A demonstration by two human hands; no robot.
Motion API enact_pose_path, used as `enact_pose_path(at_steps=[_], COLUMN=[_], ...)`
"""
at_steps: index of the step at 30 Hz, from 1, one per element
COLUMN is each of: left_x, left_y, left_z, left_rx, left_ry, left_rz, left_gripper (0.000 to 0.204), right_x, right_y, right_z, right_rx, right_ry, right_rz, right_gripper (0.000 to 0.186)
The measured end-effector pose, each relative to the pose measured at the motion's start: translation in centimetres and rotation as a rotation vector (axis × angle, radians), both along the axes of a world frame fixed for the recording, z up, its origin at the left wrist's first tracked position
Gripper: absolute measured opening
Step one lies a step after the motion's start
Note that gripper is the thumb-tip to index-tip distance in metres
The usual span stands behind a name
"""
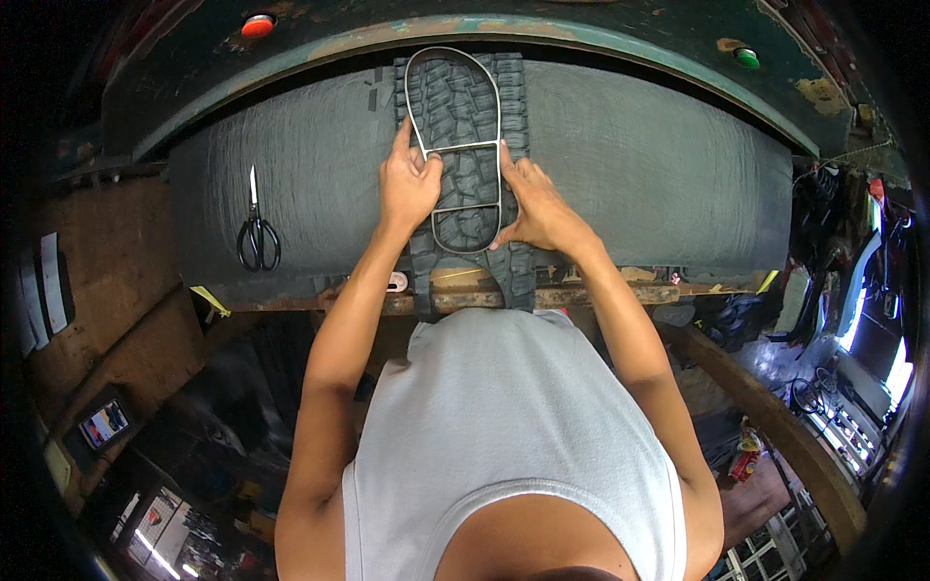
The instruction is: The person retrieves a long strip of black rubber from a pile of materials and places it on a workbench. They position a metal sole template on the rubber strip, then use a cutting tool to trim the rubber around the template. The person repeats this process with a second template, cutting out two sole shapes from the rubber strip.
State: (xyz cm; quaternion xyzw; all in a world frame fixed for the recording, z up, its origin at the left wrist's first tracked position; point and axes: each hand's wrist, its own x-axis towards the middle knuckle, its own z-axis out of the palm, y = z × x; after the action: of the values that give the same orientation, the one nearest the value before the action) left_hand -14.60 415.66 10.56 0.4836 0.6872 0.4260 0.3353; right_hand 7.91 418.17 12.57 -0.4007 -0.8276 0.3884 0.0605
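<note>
A sole-shaped metal cutting die (465,146) with two crossbars lies on a strip of black tyre-tread rubber (453,102). My left hand (409,190) grips the die's left side, its index finger stretched along the outer edge and its thumb by the upper crossbar. On the opposite side, my right hand (538,211) has its fingers against the right edge and its thumb low by the rounded heel end. The rubber strip reaches over the near edge of the dark work pad (659,165), where a curved cut-out shows in it.
Black-handled scissors (256,223) lie left on the pad, blades pointing away. Behind runs a green machine beam (601,48) with a red button (258,26) and a green button (746,58). A wooden board (116,261) stands at left, a phone-like screen (105,424) below it.
</note>
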Motion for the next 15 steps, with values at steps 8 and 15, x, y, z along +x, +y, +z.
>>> enact_pose_path(at_steps=[8, 15], left_x=[0.1, -1.6], left_y=[0.0, 0.0], left_z=[0.2, 0.0], left_rx=[0.066, -0.038], left_ry=[-0.040, -0.140], left_rz=[0.000, -0.123], left_gripper=[0.065, 0.068], right_x=[0.0, 0.1], right_y=[0.0, 0.3], right_z=[0.1, 0.3], right_rx=[-0.005, -0.029], right_ry=[0.011, 0.023], right_rz=[-0.011, 0.002], right_gripper=[0.146, 0.144])
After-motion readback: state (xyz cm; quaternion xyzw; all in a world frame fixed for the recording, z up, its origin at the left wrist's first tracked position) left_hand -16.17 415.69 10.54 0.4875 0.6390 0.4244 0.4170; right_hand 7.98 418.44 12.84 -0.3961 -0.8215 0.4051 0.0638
